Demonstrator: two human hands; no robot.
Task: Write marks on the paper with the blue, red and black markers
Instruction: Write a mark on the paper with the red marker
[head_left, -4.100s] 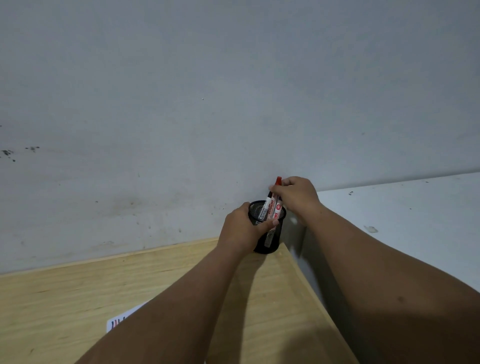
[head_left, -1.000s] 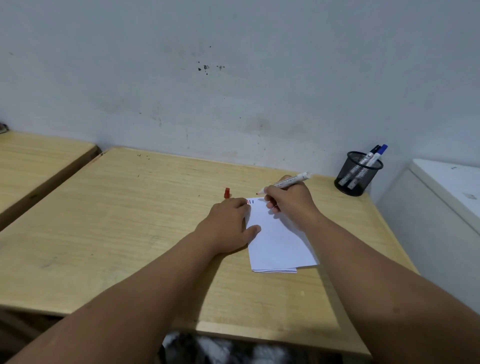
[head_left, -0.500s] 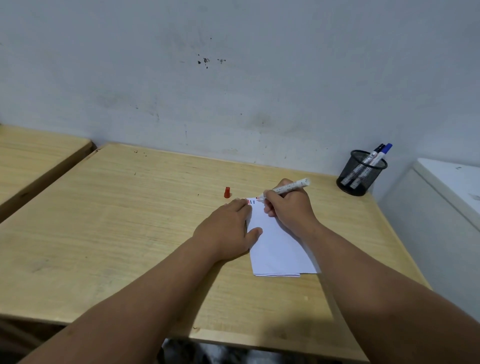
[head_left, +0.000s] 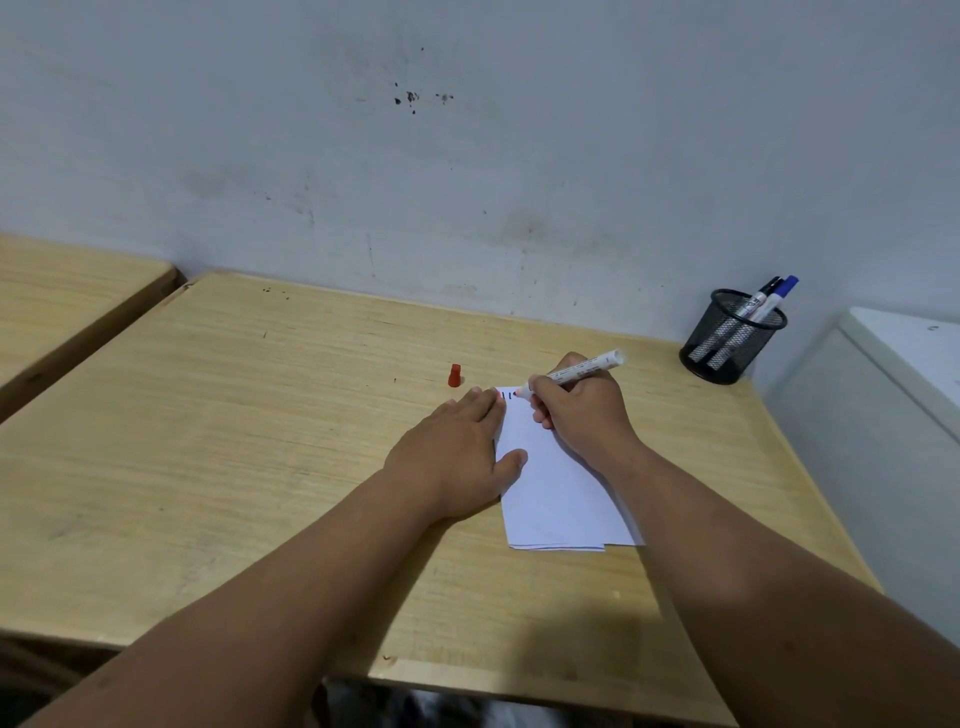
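Observation:
A folded white paper (head_left: 556, 493) lies on the wooden desk (head_left: 260, 441). My left hand (head_left: 457, 457) rests flat on the paper's left edge, fingers spread. My right hand (head_left: 582, 410) grips the uncapped red marker (head_left: 576, 371), its tip touching the paper's top left corner beside short red and dark marks (head_left: 508, 395). The marker's red cap (head_left: 454, 375) stands on the desk just left of the paper. A black mesh pen cup (head_left: 732, 338) at the desk's far right corner holds the blue marker (head_left: 779, 293) and the black marker (head_left: 759, 297).
A grey wall (head_left: 467, 156) runs behind the desk. A second wooden desk (head_left: 62, 301) stands to the left across a narrow gap. A white cabinet top (head_left: 904, 358) sits to the right, close to the pen cup.
Earlier my hands were at the pen cup with the red marker. Over the last second my right hand has shifted the marker tip slightly along the paper's top edge; my left hand stays put.

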